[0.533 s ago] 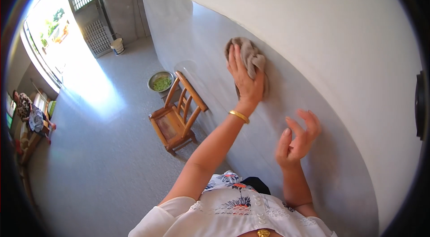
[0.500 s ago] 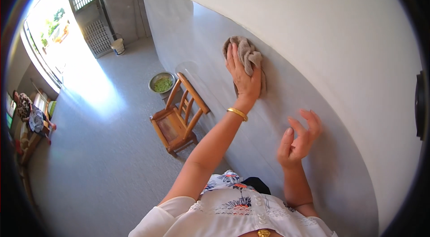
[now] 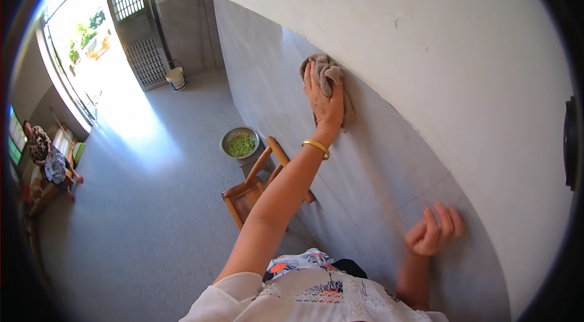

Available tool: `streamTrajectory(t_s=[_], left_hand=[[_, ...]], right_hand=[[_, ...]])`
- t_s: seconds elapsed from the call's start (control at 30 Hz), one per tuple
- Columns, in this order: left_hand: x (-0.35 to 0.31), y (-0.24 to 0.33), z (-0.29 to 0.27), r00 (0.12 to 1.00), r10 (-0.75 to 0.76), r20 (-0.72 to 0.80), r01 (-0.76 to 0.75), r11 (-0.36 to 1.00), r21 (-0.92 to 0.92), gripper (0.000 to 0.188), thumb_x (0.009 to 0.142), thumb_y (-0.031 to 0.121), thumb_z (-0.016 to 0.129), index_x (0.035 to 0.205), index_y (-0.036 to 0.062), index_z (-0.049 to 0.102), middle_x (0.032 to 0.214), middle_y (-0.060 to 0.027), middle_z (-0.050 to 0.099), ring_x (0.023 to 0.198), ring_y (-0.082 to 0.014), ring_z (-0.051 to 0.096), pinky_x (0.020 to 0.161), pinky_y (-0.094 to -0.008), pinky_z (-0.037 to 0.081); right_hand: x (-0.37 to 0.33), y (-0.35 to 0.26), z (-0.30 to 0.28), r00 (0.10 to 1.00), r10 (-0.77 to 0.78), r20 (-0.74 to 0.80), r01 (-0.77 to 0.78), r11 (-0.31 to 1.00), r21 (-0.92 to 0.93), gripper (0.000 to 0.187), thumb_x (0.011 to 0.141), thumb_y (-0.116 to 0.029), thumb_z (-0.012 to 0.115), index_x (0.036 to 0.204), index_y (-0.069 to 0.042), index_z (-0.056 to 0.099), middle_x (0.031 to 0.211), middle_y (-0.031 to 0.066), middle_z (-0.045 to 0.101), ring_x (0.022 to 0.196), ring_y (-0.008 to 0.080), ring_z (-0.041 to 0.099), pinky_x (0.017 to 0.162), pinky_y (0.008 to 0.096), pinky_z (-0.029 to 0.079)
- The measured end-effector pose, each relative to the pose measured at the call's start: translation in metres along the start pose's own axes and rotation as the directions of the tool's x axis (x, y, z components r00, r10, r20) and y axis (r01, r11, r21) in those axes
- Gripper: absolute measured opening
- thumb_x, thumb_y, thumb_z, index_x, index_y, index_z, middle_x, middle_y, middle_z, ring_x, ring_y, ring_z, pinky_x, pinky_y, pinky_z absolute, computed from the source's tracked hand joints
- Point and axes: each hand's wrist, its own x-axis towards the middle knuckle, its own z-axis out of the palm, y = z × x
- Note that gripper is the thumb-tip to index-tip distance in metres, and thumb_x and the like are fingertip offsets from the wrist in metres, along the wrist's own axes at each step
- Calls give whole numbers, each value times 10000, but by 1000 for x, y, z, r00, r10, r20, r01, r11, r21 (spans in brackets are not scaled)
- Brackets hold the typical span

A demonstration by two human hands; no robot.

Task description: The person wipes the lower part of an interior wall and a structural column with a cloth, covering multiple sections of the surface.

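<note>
My left hand [image 3: 324, 103], with a gold bangle on its wrist, presses a crumpled grey-brown cloth [image 3: 327, 71] flat against the grey lower part of the wall [image 3: 377, 158]. The cloth bunches up over the fingers, and a fold hangs beside the wrist. It lies just under the line where the grey meets the white upper wall [image 3: 426, 66]. Lower down on the right, my right hand [image 3: 433, 232] is near the same grey surface, slightly blurred. Its fingers are loosely bent and a little apart, with nothing in them; I cannot tell whether they touch the wall.
A wooden chair [image 3: 244, 195], partly behind my left arm, stands against the wall. Beyond it is a metal bowl of green vegetables [image 3: 241, 144]. A white bucket [image 3: 176, 79] stands near the open door [image 3: 145, 48]. At the far left a person [image 3: 52, 155] sits on a bench.
My view has shifted, so the chair and bowl appear lower and further right. My left hand keeps the cloth on the wall, close to the white border. My right hand has moved down and right, its fingers more curled.
</note>
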Motion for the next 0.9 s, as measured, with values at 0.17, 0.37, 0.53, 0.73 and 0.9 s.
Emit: streamTrajectory(t_s=[0.17, 0.37, 0.53, 0.73, 0.9], left_hand=[[45, -40, 0, 997, -67, 28, 67, 997, -27, 532, 804, 263, 533, 1255, 25, 383, 1344, -169, 304, 1252, -328, 243, 1036, -384, 194], [105, -92, -4, 992, -107, -70, 100, 991, -89, 399, 798, 265, 515, 1118, 27, 512, 1215, -153, 453, 1159, -300, 379, 990, -355, 268], [174, -161, -24, 946, -322, -48, 312, 939, -146, 402, 796, 291, 501, 1089, 17, 530, 1175, -176, 467, 1109, -319, 414, 949, -359, 307], [143, -173, -21, 897, -438, -59, 429, 894, -128, 381, 783, 267, 500, 1066, 15, 542, 1141, -198, 476, 1071, -345, 434, 921, -368, 326], [35, -118, -15, 993, 42, -109, -36, 998, 54, 428, 779, 133, 524, 1178, -2, 454, 1213, -189, 454, 1127, -366, 404, 982, -401, 271]], right_hand=[[-15, 2, -9, 999, -3, 35, 4, 1000, -23, 155, 776, -45, 431, 818, -61, 580, 900, 83, 571, 929, 274, 462, 759, 382, 403], [-20, -1, -17, 993, -34, 115, 46, 994, -100, 149, 845, -101, 420, 816, -45, 555, 881, 83, 568, 903, 270, 475, 768, 394, 388], [-13, -6, -12, 985, -41, 167, 60, 992, -107, 146, 845, -96, 420, 821, -33, 549, 869, 97, 573, 897, 278, 475, 770, 392, 374], [-8, -12, -8, 970, 9, 242, 43, 977, -211, 152, 843, -85, 420, 848, -10, 552, 860, 121, 577, 879, 282, 472, 771, 381, 368], [-10, -10, -12, 964, 2, 265, 59, 973, -223, 175, 853, -69, 415, 858, 29, 561, 882, 138, 591, 891, 299, 489, 814, 387, 365]])
